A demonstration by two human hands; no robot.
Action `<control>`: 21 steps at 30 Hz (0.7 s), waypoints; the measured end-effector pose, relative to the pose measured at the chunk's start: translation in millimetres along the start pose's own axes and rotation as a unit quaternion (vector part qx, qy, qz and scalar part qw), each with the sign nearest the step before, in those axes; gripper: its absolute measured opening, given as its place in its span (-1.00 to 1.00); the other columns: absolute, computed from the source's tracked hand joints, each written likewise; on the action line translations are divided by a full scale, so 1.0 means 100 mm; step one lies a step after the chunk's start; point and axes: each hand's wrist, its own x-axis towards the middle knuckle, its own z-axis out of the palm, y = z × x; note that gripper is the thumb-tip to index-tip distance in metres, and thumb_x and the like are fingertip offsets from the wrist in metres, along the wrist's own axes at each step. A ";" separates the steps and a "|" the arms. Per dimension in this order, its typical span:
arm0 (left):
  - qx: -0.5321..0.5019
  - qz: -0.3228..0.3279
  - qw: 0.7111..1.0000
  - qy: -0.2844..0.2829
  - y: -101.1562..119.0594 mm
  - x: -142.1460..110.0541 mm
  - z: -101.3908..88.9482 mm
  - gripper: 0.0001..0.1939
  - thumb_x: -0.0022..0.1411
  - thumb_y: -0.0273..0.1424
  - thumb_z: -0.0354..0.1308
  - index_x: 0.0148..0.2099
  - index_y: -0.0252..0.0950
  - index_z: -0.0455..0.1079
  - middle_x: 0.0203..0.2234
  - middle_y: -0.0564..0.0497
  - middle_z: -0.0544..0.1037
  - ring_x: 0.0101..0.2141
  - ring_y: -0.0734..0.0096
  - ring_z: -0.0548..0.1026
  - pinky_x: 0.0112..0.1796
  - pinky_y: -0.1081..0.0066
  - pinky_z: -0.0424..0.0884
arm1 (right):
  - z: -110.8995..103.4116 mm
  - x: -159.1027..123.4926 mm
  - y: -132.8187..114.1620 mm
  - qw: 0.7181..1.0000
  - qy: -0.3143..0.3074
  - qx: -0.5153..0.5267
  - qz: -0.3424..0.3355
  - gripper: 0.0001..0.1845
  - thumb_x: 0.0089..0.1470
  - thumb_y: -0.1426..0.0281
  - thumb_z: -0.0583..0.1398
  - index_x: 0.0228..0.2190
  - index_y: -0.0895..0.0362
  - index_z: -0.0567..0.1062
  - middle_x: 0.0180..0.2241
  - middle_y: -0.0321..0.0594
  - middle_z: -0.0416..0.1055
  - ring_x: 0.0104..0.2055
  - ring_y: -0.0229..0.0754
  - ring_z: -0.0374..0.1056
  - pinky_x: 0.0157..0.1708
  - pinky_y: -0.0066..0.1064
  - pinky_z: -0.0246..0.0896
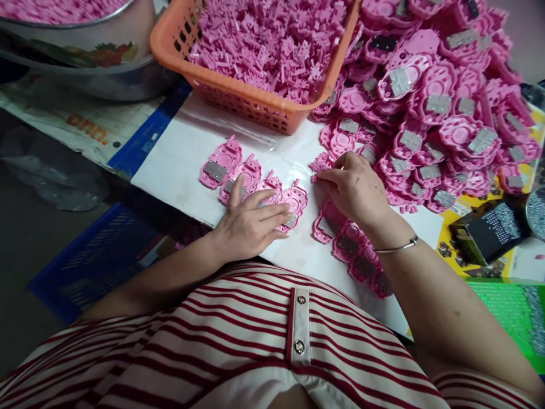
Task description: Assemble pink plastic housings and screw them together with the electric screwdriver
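1. The left hand lies flat and open on a row of pink shells on the white sheet.
2. The right hand pinches a small pink piece beside the big pink pile.

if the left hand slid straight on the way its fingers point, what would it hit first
The left hand lies flat, fingers pointing right along the row of pink shells. Its fingertips already touch the rightmost pink shell; beyond that, probably the right hand, though depth is unclear.
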 end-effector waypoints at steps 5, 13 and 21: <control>-0.002 0.001 1.000 0.002 -0.01 0.00 0.00 -0.72 0.30 -0.21 0.24 0.02 -0.13 0.54 -0.02 0.07 0.62 0.07 0.03 0.47 0.32 -0.31 -0.36 | -0.05 -0.07 -0.08 0.999 0.022 0.012 -0.028 -0.67 0.26 0.34 0.08 -0.19 0.15 0.63 -0.21 -0.02 0.48 -0.20 -0.05 0.29 -0.18 -0.20 0.15; 0.007 0.006 1.000 0.010 0.00 0.00 0.01 -0.70 0.32 -0.22 0.22 0.04 -0.17 0.53 0.02 0.06 0.60 0.08 0.04 0.46 0.33 -0.27 -0.37 | 0.09 -0.20 -0.40 0.994 0.043 -0.022 -0.101 -0.71 0.26 0.45 0.05 -0.20 0.24 0.57 -0.27 -0.02 0.50 -0.26 -0.06 0.25 -0.22 -0.26 0.14; -0.002 -0.002 1.000 0.000 0.00 0.01 0.00 -0.71 0.32 -0.23 0.21 0.05 -0.14 0.52 0.00 0.05 0.61 0.09 0.02 0.45 0.32 -0.31 -0.29 | 0.06 -0.18 -0.55 0.985 -0.012 -0.115 -0.129 -0.71 0.24 0.53 0.01 -0.31 0.23 0.53 -0.36 -0.04 0.42 -0.32 -0.05 0.11 -0.27 -0.25 -0.01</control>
